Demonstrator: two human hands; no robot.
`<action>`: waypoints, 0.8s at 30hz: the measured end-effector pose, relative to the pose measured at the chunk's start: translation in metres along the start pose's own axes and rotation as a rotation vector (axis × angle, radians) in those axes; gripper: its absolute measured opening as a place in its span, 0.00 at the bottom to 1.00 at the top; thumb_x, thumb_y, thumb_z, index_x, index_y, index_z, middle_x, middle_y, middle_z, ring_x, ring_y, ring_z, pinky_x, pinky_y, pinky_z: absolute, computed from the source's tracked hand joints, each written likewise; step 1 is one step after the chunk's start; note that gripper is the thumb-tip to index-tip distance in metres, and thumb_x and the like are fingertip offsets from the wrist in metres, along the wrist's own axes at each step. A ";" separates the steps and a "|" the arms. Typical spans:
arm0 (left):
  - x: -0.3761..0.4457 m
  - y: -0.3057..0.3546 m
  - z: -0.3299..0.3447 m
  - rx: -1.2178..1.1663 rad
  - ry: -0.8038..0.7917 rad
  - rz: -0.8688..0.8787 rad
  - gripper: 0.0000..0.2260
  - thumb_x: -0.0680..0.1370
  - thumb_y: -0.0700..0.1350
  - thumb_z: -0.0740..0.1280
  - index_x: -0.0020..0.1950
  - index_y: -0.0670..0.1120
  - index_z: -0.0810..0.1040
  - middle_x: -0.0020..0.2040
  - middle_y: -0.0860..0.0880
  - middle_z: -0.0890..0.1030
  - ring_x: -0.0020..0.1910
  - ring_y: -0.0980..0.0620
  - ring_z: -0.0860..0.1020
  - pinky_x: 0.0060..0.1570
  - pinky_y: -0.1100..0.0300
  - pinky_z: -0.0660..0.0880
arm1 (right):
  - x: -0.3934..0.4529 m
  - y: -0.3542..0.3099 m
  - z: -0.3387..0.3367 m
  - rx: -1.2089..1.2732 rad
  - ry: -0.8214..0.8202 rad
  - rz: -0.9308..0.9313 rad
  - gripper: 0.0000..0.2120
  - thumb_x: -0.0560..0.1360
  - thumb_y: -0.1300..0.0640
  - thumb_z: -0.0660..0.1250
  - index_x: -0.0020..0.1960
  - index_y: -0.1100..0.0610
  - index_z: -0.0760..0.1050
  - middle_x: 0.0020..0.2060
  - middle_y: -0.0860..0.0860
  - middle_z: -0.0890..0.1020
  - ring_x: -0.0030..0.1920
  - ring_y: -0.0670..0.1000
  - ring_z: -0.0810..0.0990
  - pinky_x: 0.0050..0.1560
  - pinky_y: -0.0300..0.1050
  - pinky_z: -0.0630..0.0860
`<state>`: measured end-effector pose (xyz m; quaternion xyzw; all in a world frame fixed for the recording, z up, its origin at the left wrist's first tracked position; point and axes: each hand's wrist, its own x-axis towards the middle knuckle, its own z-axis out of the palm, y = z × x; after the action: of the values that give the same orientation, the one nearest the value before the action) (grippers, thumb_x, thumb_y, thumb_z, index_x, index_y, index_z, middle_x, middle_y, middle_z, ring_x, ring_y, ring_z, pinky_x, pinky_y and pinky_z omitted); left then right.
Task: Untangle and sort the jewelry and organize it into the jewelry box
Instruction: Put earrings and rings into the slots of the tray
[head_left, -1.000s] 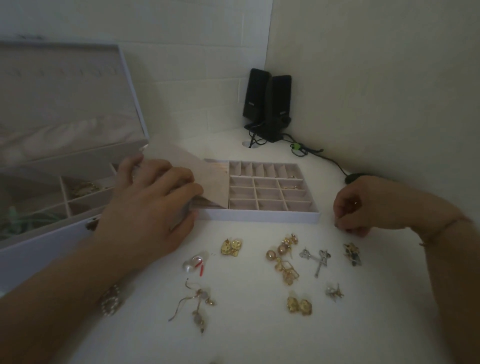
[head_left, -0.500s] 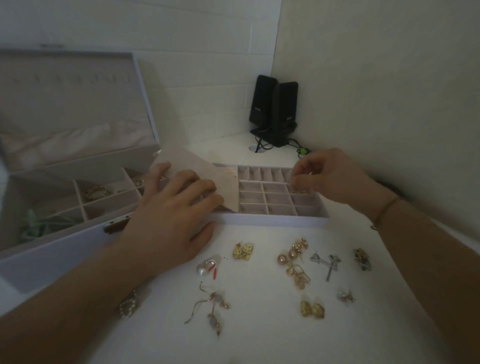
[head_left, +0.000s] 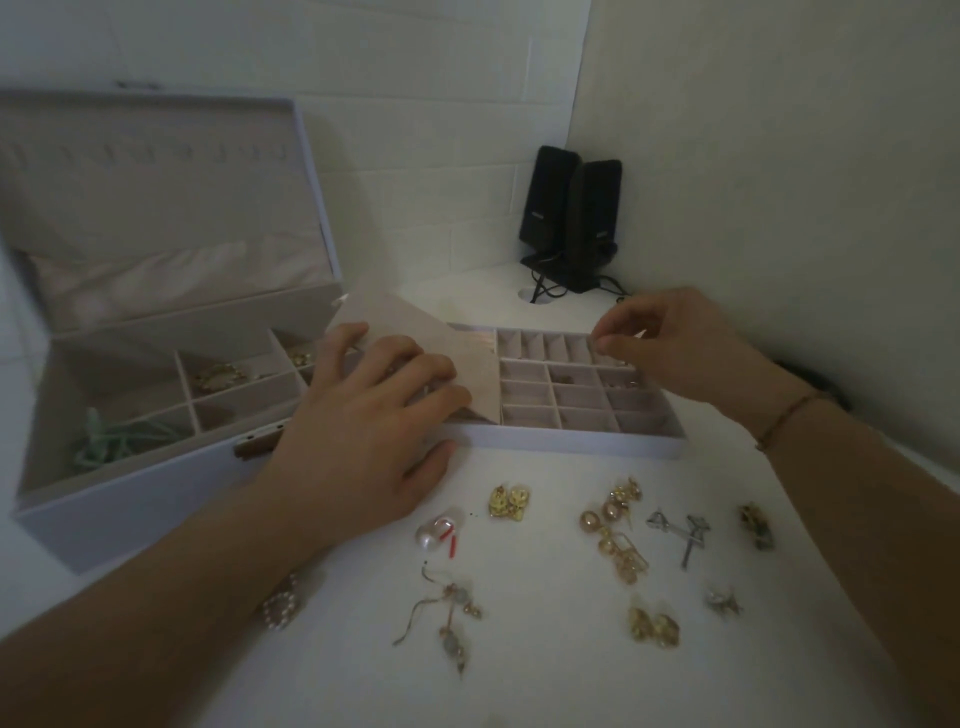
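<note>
Over the divided tray (head_left: 576, 446), your right hand (head_left: 670, 345) hovers at the back row of compartments, thumb and forefinger pinched together; whether they hold anything is too small to tell. Your left hand (head_left: 363, 431) rests flat, fingers spread, pressing the pink flap (head_left: 415, 325) at the tray's left end. Beside it stands the open jewelry box (head_left: 130, 499). Loose earrings (head_left: 509, 501) lie scattered on the white table (head_left: 571, 686) in front of the tray.
</note>
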<state>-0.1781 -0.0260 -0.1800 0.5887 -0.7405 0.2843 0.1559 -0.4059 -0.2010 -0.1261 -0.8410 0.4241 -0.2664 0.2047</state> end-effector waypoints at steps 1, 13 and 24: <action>0.000 0.000 0.000 0.000 0.000 -0.004 0.15 0.73 0.54 0.67 0.56 0.51 0.80 0.59 0.50 0.80 0.59 0.43 0.76 0.65 0.37 0.62 | -0.006 -0.005 -0.004 0.009 0.009 -0.034 0.06 0.73 0.58 0.71 0.41 0.48 0.80 0.37 0.44 0.82 0.30 0.34 0.76 0.30 0.25 0.69; 0.000 0.001 -0.001 0.004 0.004 -0.016 0.14 0.73 0.53 0.67 0.56 0.51 0.80 0.58 0.51 0.80 0.59 0.44 0.75 0.65 0.38 0.62 | -0.077 -0.051 0.034 -0.433 -0.507 -0.565 0.19 0.75 0.41 0.64 0.66 0.38 0.69 0.62 0.37 0.72 0.60 0.39 0.70 0.60 0.40 0.70; -0.001 0.000 0.000 -0.004 -0.004 -0.021 0.14 0.73 0.54 0.66 0.57 0.51 0.80 0.59 0.51 0.80 0.59 0.44 0.75 0.66 0.38 0.62 | -0.069 -0.039 0.049 -0.343 -0.465 -0.758 0.04 0.69 0.63 0.71 0.43 0.56 0.82 0.40 0.50 0.81 0.39 0.46 0.78 0.42 0.31 0.66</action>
<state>-0.1780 -0.0255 -0.1806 0.5968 -0.7350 0.2800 0.1587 -0.3866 -0.1175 -0.1606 -0.9954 0.0683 -0.0532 0.0410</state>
